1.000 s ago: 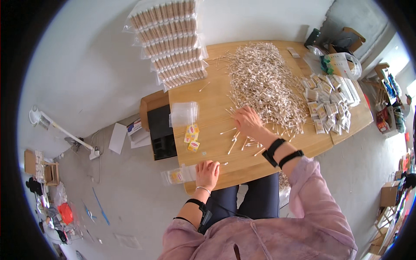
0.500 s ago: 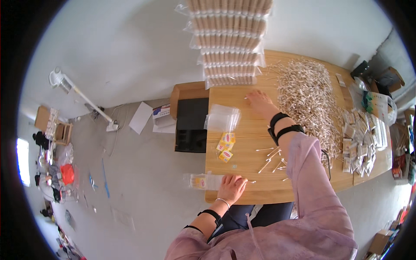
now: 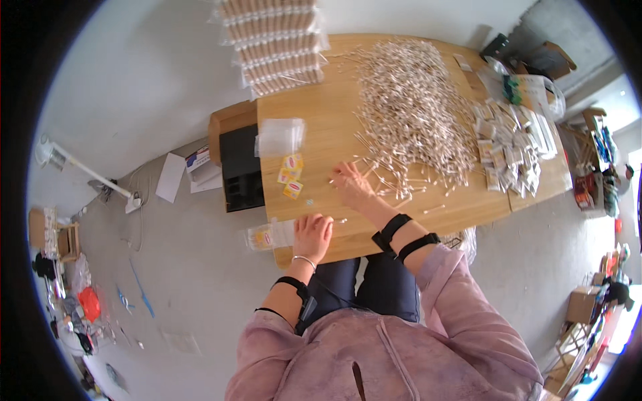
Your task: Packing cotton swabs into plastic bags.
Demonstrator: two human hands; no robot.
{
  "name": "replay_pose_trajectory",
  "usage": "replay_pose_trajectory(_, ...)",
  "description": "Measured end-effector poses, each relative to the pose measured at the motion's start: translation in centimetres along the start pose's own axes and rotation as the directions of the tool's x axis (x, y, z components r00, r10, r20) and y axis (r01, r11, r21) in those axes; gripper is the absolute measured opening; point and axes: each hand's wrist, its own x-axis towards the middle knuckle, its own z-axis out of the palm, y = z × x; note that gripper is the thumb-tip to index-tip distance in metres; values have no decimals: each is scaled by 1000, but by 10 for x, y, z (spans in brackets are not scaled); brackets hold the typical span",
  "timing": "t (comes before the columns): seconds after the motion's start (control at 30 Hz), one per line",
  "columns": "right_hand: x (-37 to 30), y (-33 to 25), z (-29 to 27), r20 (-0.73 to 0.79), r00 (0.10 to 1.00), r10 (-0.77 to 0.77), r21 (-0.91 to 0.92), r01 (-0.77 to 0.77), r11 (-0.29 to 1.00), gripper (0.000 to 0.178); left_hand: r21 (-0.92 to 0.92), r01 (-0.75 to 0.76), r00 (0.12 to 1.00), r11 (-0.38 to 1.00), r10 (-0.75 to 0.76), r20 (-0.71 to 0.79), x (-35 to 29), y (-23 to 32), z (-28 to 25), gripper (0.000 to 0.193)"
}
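Observation:
My left hand (image 3: 311, 236) rests at the near left table edge, fingers bent and together over the right end of a clear plastic bag (image 3: 283, 232). A yellow card (image 3: 259, 236) shows inside the bag, which overhangs the edge. One cotton swab (image 3: 341, 221) pokes out beside the left fingertips; what lies under the palm is hidden. Farther right, my right hand (image 3: 352, 184) is low over the table beside the big pile of cotton swabs (image 3: 414, 100). Its fingers are pinched, with a small white swab tip showing at them; the rest of that swab is hidden.
Clear empty bags (image 3: 281, 137) and yellow cards (image 3: 291, 176) lie on the table (image 3: 321, 127). Stacked bagged swabs (image 3: 274, 50) stand at the far left, filled packets (image 3: 511, 150) at the right. A black box (image 3: 242, 167) adjoins the left edge.
The view has shifted right. My right hand has come nearer across the table, from beside the stacked bags to the near edge of the swab pile. My left hand stays at the bag.

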Motion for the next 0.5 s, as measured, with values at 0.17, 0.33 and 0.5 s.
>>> replay_pose_trajectory(0.17, -72, -12, -16, -216, 975, -54, -65, 41, 997, 34, 11, 12, 1000, 1000, -12, -25, -7, 0, 1, 11)
replay_pose_trajectory(0.33, -100, 2, -20, -248, 961, 123, -44, -138, 990, 31, 13, 28, 1000, 1000, -28, -8, -11, 2, -1, 8)
replay_pose_trajectory(0.5, -63, 0, 6, -356, 921, 160, 72, -144, 987, 21, -12, 37, 999, 999, -37, 6, -9, 5, -3, 11)
